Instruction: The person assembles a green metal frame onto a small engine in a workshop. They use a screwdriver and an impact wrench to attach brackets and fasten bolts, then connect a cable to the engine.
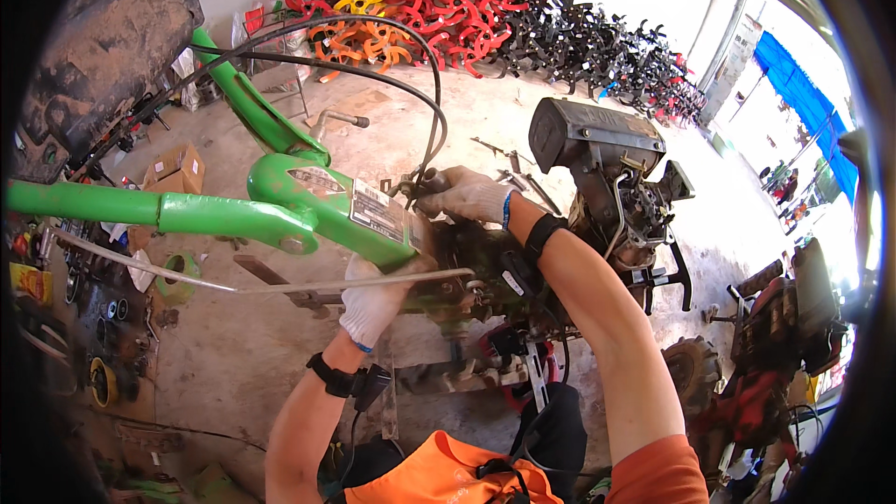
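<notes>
A green tubular frame (322, 201) with a label plate reaches in from the left, ending at dark, greasy machinery. At that end my gloved right hand (474, 196) is closed, its fingertips pressed round a small dark part beside the cable ends. Two black cables (425, 47) loop over from the upper left to this spot. My gloved left hand (369, 303) reaches up beneath the frame's end; its fingers are hidden behind the green metal. A bent metal rod (271, 289) passes across in front of my left hand.
To the right stands an engine (607, 177) with a dark box-shaped tank. Red, yellow, orange and black curved blades (467, 0) are piled along the back wall. A cardboard box (175, 168) and scattered parts lie left. Another machine with a tyre (691, 369) is at lower right.
</notes>
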Motion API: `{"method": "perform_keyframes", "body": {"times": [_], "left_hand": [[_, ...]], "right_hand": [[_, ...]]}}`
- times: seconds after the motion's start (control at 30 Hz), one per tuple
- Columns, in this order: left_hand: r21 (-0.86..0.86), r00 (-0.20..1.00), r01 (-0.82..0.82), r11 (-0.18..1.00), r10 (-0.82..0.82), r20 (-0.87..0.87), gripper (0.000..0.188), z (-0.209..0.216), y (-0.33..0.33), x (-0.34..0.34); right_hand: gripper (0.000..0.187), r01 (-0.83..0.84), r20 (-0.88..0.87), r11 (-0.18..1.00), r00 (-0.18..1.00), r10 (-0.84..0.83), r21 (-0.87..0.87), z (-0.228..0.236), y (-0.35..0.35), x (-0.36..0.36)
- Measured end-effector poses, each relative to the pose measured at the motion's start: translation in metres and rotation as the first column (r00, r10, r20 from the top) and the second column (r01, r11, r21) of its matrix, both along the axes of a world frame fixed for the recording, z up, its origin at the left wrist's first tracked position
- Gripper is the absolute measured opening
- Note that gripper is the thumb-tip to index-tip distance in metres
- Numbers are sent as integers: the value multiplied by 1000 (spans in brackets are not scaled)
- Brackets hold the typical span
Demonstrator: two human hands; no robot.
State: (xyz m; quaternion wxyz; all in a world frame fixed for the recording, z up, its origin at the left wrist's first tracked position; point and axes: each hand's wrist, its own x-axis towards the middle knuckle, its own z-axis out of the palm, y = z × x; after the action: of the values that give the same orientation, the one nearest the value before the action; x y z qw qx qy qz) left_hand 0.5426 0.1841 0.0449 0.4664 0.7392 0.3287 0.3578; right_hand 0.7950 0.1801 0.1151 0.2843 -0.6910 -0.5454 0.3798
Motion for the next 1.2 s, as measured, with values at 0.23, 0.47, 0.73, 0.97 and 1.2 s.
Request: {"method": "perform_keyframes", "body": {"times": [0.23,0.47,0.73,0.97,1.2], "left_hand": [[-236,960,-71,969,130,248,22,-27,6,24],[-239,953,-47,970,116,281,34,-41,11,28],[67,977,-48,997,33,212,26,-27,3,19],[153,984,-48,987,73,-160,36,-12,2,7],[242,975,-168,956,197,-100,54,-28,-22,-39]], "right_hand": [[49,-25,244,999,969,34,-40,-5,13,2],[27,303,-595,940,789,-155,158,-58,15,31],[24,328,-644,857,765,6,398,-54,-19,22],[36,444,-541,837,811,-223,319,-54,-22,18],[37,532,-239,781,846,-477,326,-24,-43,9]]}}
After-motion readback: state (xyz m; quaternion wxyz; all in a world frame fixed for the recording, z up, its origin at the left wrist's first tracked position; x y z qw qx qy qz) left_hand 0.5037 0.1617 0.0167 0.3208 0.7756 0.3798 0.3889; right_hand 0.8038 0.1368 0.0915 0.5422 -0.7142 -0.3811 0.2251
